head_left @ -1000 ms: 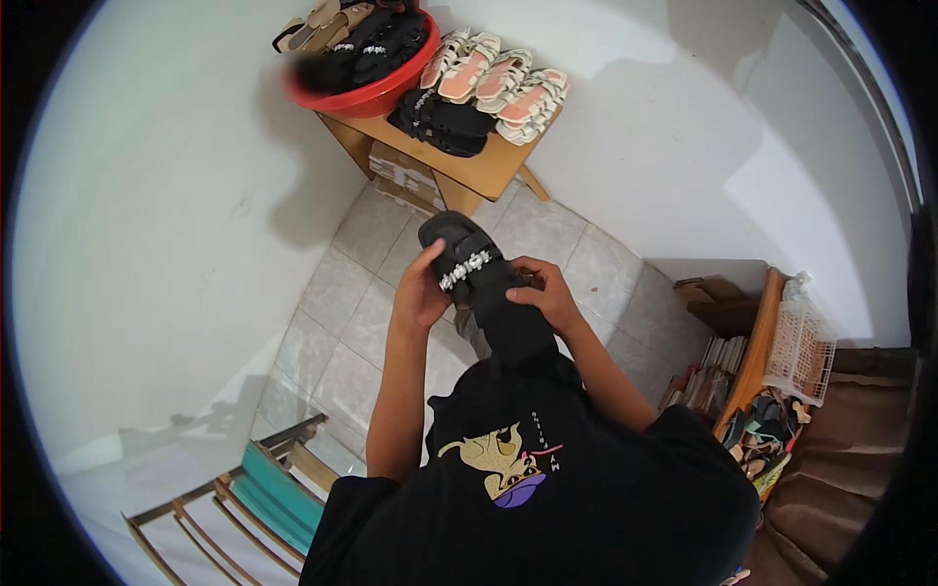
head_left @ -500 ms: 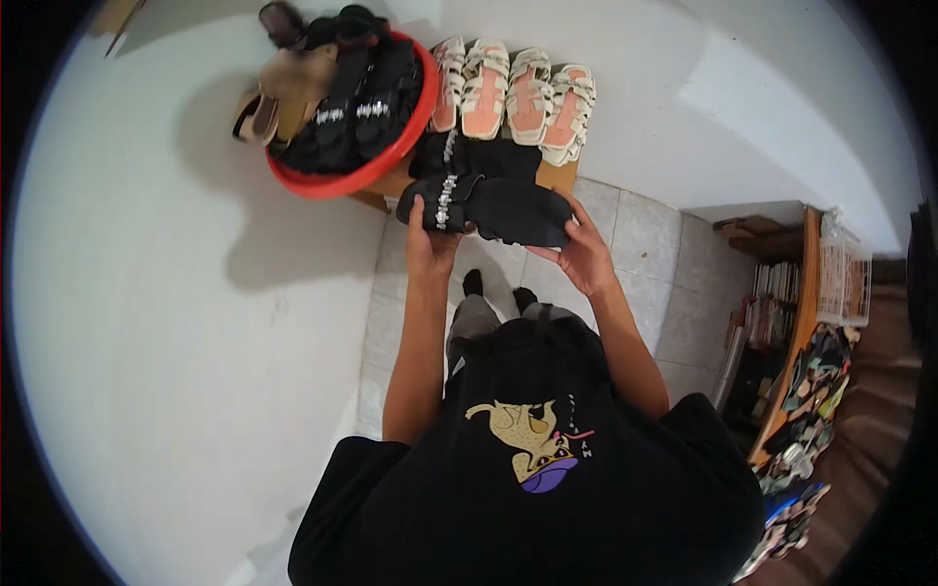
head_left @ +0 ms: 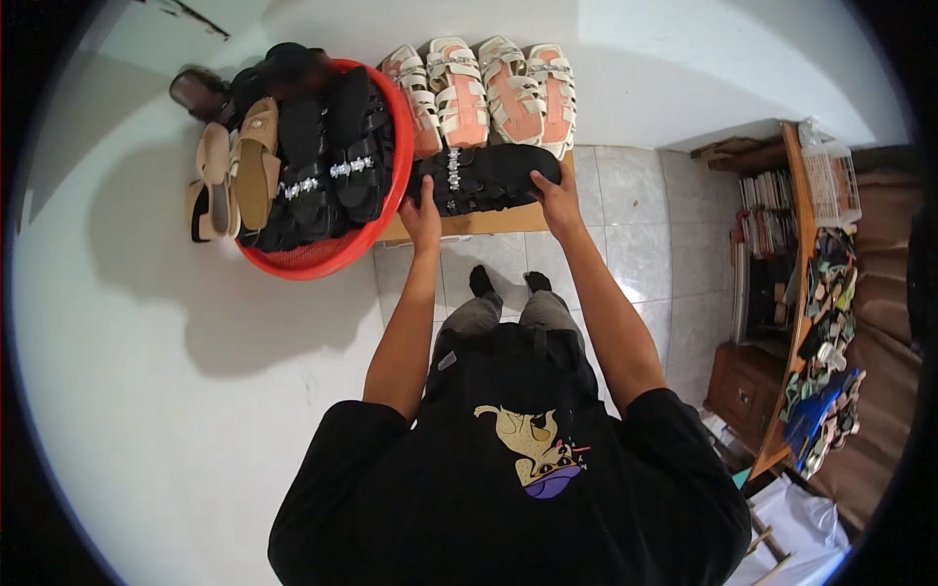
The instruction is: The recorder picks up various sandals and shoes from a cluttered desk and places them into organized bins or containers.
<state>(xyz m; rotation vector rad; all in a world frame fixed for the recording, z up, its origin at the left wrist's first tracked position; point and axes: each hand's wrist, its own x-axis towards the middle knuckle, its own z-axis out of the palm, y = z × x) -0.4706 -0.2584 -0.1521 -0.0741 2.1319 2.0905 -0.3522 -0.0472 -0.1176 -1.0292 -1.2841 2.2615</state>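
A black sandal (head_left: 503, 174) with a silvery jewelled strap lies crosswise above the wooden surface (head_left: 508, 221), with more black straps showing beneath it. At its left end my left hand (head_left: 423, 221) is closed on the sandal, fingers partly hidden. My right hand (head_left: 559, 200) grips the sole's right end, thumb on top. Just beyond stand white strappy sandals (head_left: 459, 93) with pinkish insoles, side by side against the wall. Left of my hands, a red plastic basket (head_left: 337, 259) holds several black jewelled sandals (head_left: 354, 171).
Beige sandals (head_left: 256, 171) hang over the basket's left side. White wall (head_left: 176, 420) runs along the left, grey tiles (head_left: 635, 230) cover the floor. To the right, a wooden shelf (head_left: 793, 293) carries a white wire basket (head_left: 831, 186) and many more sandals (head_left: 831, 332).
My hands have moved the black sandal away from me, over the other black sandal on the wooden surface. The view has shifted, so the basket appears lower and further left.
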